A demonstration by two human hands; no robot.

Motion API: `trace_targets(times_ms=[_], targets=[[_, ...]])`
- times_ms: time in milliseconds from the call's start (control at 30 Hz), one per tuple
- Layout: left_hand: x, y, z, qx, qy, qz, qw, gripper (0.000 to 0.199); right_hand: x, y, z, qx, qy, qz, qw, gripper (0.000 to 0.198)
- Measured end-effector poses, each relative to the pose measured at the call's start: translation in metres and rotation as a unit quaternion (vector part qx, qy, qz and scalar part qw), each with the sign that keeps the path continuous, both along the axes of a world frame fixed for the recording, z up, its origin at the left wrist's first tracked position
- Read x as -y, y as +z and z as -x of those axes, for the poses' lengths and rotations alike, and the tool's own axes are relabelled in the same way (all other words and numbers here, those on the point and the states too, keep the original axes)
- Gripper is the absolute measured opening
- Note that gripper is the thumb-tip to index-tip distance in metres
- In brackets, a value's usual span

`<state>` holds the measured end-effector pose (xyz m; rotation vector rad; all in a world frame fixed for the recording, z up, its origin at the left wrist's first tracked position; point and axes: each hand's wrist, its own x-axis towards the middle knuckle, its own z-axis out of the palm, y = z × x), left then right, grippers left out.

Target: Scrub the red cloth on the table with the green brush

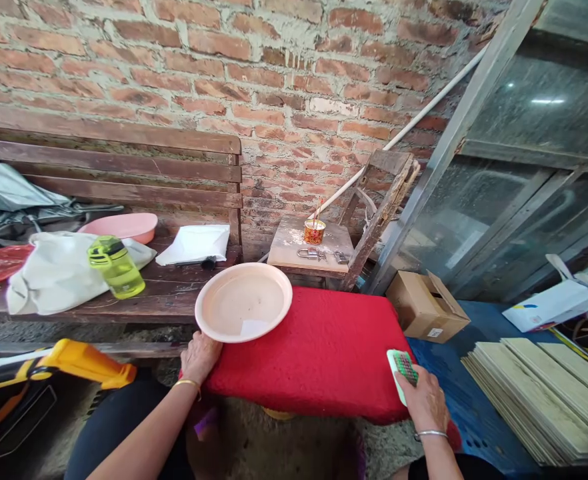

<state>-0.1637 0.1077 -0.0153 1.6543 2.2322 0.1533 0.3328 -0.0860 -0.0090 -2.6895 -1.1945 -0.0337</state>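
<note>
A pale pink plastic basin (247, 280) sits on the left end of a red cloth-covered table (344, 347), its rim reaching past the cloth's edge. My left hand (200, 360) grips the basin's near left rim, with the fingertips partly hidden beneath it. At the table's right front corner, my right hand (427, 399) holds a light green scrubbing brush (403, 369). The brush's dark, dotted bristle side faces up, and its lower part is covered by my fingers.
On the left, a wooden bench (174, 293) carries a green bottle (117, 267), a white bag (64, 270) and a pink tub (129, 227). A chair (294, 250) holds a cup and padlocks. A cardboard box (427, 303) and stacked panels (539, 393) stand right.
</note>
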Motion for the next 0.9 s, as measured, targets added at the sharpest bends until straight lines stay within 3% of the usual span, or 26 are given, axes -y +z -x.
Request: trace_targets(times_ms=[400, 600, 733, 900], targets=[[0.000, 0.000, -0.003, -0.013, 0.006, -0.007, 1.000, 0.052, -0.001, -0.013, -0.018, -0.024, 0.037, -0.037, 0.998, 0.059], [0.005, 0.010, -0.009, 0.002, 0.014, -0.001, 1.000, 0.049, -0.004, 0.006, -0.002, -0.070, 0.038, -0.128, 0.989, 0.070], [0.007, 0.015, -0.012, 0.017, 0.018, 0.001, 1.000, 0.047, -0.022, 0.024, 0.048, -0.114, 0.096, -0.139, 0.979, 0.069], [0.008, 0.013, -0.012, 0.007, 0.019, -0.012, 1.000, 0.047, -0.050, 0.046, 0.174, -0.135, 0.292, -0.058, 0.945, 0.037]])
